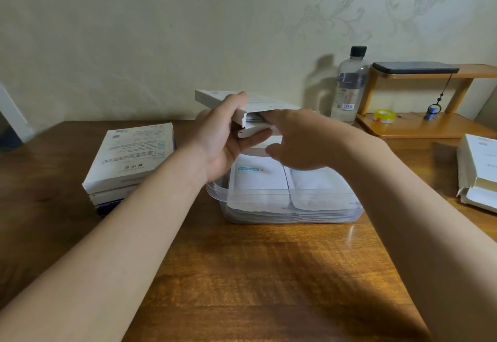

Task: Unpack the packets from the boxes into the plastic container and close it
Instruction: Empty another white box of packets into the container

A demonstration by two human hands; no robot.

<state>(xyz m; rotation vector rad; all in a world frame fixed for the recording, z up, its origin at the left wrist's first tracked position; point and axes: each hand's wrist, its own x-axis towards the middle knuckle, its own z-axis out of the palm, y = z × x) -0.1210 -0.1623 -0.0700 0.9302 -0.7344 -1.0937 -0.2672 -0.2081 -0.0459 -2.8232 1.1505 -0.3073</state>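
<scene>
Over the plastic container [295, 215] of packets [258, 180] on the desk [255, 274], the left hand [223, 137] gripped the tilted box [258, 102] while the right hand [304, 139] had its fingers buried in the torn mouth, their hold hidden from me, so a hasty tug might have scattered packets past the rim.

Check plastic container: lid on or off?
Off. Plastic container has an uncovered rim; packets show from above.
</scene>
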